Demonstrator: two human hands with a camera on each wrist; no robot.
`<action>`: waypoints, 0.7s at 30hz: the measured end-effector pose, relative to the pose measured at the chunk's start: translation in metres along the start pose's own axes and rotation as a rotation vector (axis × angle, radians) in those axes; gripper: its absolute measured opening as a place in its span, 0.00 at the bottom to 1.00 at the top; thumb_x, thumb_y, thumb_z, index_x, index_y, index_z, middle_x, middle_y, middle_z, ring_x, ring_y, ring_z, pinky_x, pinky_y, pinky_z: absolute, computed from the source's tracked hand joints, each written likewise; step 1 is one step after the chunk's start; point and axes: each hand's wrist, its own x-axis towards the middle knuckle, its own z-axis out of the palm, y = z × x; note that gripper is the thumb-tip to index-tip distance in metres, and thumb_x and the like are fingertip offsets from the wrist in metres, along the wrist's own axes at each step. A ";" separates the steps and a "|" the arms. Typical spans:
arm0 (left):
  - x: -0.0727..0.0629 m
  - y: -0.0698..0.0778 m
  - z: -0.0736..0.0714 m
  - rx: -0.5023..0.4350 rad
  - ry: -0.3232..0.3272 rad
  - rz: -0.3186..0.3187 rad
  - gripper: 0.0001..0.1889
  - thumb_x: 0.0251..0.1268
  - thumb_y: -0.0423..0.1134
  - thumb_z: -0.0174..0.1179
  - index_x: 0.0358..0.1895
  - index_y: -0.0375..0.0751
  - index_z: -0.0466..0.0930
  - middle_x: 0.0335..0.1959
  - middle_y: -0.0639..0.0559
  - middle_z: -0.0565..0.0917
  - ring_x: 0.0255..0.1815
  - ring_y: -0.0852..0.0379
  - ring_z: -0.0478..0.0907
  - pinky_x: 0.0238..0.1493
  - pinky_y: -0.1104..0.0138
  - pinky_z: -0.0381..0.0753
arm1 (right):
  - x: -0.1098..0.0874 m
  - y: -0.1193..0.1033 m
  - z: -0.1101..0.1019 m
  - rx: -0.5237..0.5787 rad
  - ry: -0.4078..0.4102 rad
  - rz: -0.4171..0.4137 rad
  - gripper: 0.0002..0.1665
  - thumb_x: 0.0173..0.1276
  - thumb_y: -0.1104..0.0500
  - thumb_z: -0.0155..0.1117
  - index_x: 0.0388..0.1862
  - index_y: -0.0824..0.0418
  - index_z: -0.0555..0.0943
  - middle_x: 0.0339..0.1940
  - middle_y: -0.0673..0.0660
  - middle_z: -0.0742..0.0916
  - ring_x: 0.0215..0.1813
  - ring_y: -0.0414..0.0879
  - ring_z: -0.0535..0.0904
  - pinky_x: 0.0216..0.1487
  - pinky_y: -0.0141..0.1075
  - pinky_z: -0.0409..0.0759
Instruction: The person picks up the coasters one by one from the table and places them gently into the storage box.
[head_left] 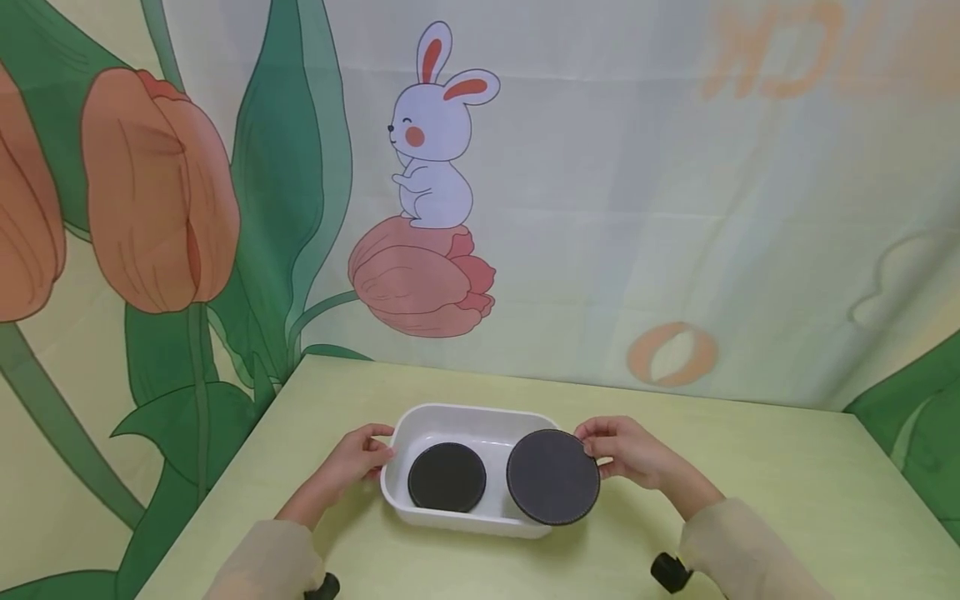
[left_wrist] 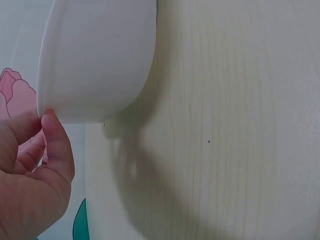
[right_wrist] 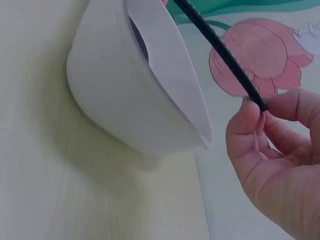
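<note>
My left hand [head_left: 352,461] pinches the left end of a white rectangular tub [head_left: 472,522] with rounded corners; in the left wrist view its fingertips are at the rim of the tub wall [left_wrist: 105,60]. My right hand [head_left: 632,454] pinches the edge of a round black coaster [head_left: 553,477] with stitching round its border. That coaster is tilted over the tub's right end and hides part of it. Seen edge-on in the right wrist view, the held coaster [right_wrist: 225,52] is thin and above the rim. A second round black coaster [head_left: 447,477] leans inside the tub's left half.
The tub is over a pale yellow wood-grain table [head_left: 750,467]. Behind the table's back edge hangs a cloth backdrop [head_left: 570,208] printed with tulips and a rabbit. Black wrist straps [head_left: 671,572] show near both sleeves.
</note>
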 end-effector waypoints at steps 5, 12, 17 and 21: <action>0.000 0.000 0.000 -0.007 0.001 0.006 0.19 0.57 0.30 0.55 0.53 0.35 0.68 0.28 0.48 0.73 0.23 0.58 0.69 0.29 0.65 0.74 | 0.020 0.000 0.021 0.034 0.090 -0.015 0.08 0.60 0.69 0.51 0.39 0.65 0.71 0.27 0.49 0.77 0.28 0.39 0.74 0.26 0.31 0.76; -0.001 0.002 0.001 -0.012 0.005 0.008 0.19 0.57 0.29 0.55 0.52 0.34 0.68 0.26 0.48 0.73 0.22 0.59 0.69 0.28 0.66 0.73 | 0.046 0.007 0.051 0.057 0.235 0.018 0.15 0.56 0.71 0.51 0.44 0.72 0.70 0.25 0.49 0.76 0.26 0.40 0.75 0.25 0.31 0.76; -0.002 0.002 0.001 -0.018 0.004 0.010 0.18 0.57 0.29 0.55 0.52 0.34 0.68 0.26 0.48 0.73 0.22 0.59 0.69 0.27 0.66 0.72 | 0.063 0.014 0.069 0.064 0.318 0.067 0.17 0.54 0.72 0.51 0.45 0.74 0.70 0.23 0.50 0.77 0.25 0.41 0.76 0.23 0.31 0.75; -0.003 0.003 0.001 -0.012 0.004 0.005 0.19 0.57 0.29 0.55 0.53 0.34 0.68 0.26 0.48 0.73 0.21 0.58 0.69 0.27 0.66 0.72 | 0.076 0.021 0.083 0.085 0.369 0.085 0.16 0.52 0.73 0.51 0.43 0.74 0.71 0.21 0.50 0.77 0.22 0.40 0.75 0.21 0.30 0.74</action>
